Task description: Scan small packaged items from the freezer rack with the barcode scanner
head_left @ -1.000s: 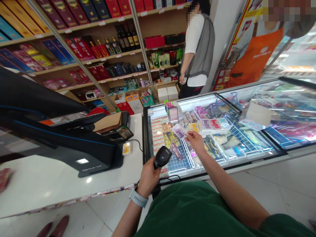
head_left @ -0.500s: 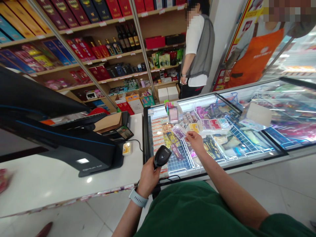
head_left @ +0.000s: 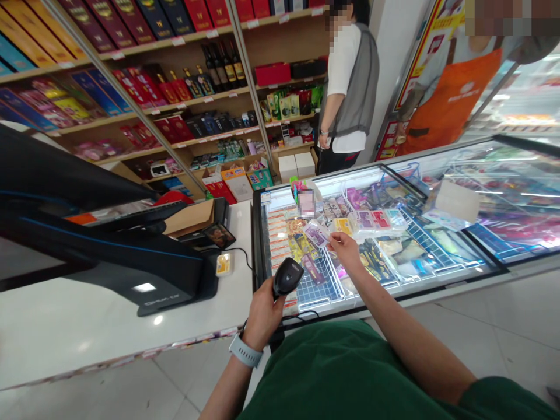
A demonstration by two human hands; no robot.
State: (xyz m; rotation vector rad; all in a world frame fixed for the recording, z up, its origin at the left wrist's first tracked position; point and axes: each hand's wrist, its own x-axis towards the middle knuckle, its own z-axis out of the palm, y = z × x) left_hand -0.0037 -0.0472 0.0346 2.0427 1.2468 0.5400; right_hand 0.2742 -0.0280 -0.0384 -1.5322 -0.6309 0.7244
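One shoe gone from view, left fingers (head_left: 266, 287) wrapped round scanner (head_left: 287, 276), right fingers (head_left: 336, 237) pinching purple-labelled pack (head_left: 315, 233)

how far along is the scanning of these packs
Possibly done: the yellow pack on the counter, set apart. In hand: the purple pack in the right hand, the scanner in the left hand. Perhaps left: the row of packs on the freezer top, though nothing shows which are scanned.

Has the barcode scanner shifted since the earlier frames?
No; the barcode scanner in the left hand shows no clear shift against the freezer's black frame.
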